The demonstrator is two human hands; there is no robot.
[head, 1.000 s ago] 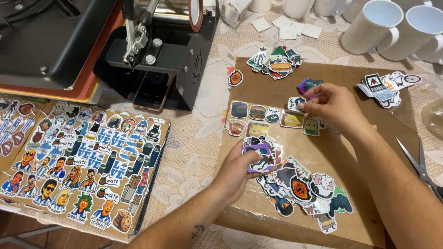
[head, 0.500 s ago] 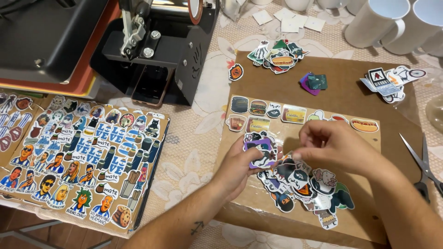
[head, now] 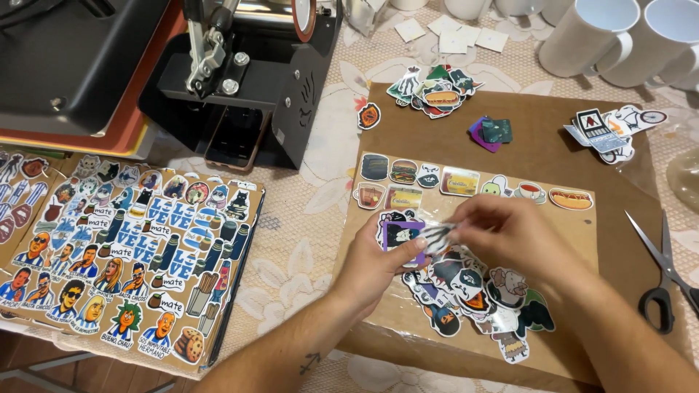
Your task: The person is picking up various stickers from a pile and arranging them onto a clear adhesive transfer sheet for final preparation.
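Note:
My left hand (head: pixel 375 258) rests on a brown cardboard sheet (head: pixel 553 156) and pinches a purple-edged sticker (head: pixel 402 236) from a loose pile of cut-out stickers (head: pixel 477 291). My right hand (head: pixel 510 233) meets it from the right, its fingertips on a small striped sticker (head: pixel 437 233) at the same spot. Above the hands, a row of stickers (head: pixel 459 182) lies flat on a clear film on the cardboard.
A black heat press (head: pixel 240 80) stands at the upper left. Sheets covered with stickers (head: pixel 124 247) lie at the left. White mugs (head: pixel 626 36) stand at the top right, scissors (head: pixel 666 273) at the right edge. More sticker piles (head: pixel 433 91) (head: pixel 611 131) sit on the cardboard's far side.
My right hand came back from the far sticker row to the pile near my left hand. Both hands now pinch stickers together. More stickers lie in the row.

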